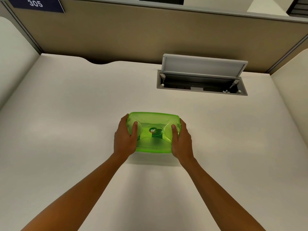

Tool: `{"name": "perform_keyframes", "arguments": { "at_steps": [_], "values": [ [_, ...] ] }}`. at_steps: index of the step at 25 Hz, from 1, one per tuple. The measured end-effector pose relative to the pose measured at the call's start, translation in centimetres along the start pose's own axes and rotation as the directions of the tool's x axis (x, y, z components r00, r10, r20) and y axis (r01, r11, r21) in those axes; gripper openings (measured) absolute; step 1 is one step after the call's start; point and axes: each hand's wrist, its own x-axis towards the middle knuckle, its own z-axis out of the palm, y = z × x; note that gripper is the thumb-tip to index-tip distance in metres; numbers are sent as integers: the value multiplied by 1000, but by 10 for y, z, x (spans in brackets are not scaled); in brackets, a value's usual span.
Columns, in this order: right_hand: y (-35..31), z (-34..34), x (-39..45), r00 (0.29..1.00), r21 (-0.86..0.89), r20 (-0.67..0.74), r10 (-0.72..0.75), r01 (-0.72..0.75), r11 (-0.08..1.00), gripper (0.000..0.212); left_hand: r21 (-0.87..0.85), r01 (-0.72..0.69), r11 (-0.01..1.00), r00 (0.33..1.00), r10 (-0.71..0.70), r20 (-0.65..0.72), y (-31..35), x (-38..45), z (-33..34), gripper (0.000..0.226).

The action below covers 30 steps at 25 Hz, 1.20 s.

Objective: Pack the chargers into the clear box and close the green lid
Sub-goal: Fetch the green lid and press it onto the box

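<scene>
A translucent green lid (pixel 154 120) with a round logo in its middle lies flat on top of the box, which stands on the white desk (pixel 66 130). The clear box under it is almost wholly hidden by the lid and my hands. My left hand (pixel 125 138) clasps the left end, thumb pressed on the lid's top. My right hand (pixel 181 139) clasps the right end the same way. A dark shape shows dimly through the lid; I cannot tell whether it is a charger.
An open cable hatch (pixel 201 84) with its grey flap raised sits in the desk at the back right. A beige partition wall (pixel 150 35) runs along the desk's far edge, with a "305" sign (pixel 35 4) at top left. Side panels flank the desk.
</scene>
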Motion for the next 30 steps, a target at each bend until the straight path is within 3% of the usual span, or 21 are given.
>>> {"name": "perform_keyframes", "arguments": {
  "at_steps": [2, 6, 11, 14, 18, 21, 24, 30],
  "values": [
    [0, 1, 0, 999, -44, 25, -38, 39, 998, 66, 166, -93, 982, 996, 91, 19, 1, 1, 0, 61],
    [-2, -1, 5, 946, -262, 124, -298, 321, 910, 65, 354, -268, 896, 960, 220, 170, 4, 5, -1, 72],
    [-6, -4, 11, 946, -433, 175, -271, 321, 842, 81, 486, -318, 814, 947, 247, 205, 6, 9, -1, 83],
    [-9, -5, 12, 948, -431, 187, -256, 313, 846, 83, 529, -316, 788, 948, 238, 212, 9, 8, -1, 76],
    [-9, -3, 7, 967, -188, 121, -223, 243, 952, 67, 276, -221, 935, 973, 193, 126, 8, 4, -1, 50],
    [-6, 0, -2, 1000, 76, -5, 21, -20, 997, 59, -52, 1, 999, 998, -4, -70, 5, -5, 0, 40],
    [-6, 1, -4, 981, 203, -69, 181, -163, 966, 37, -214, 197, 957, 969, -223, -109, 5, -7, 2, 36],
    [-10, 1, 19, 958, 322, -89, 272, -231, 918, 33, -466, 293, 835, 919, -381, -104, 11, 5, 10, 27]
  ]
}}
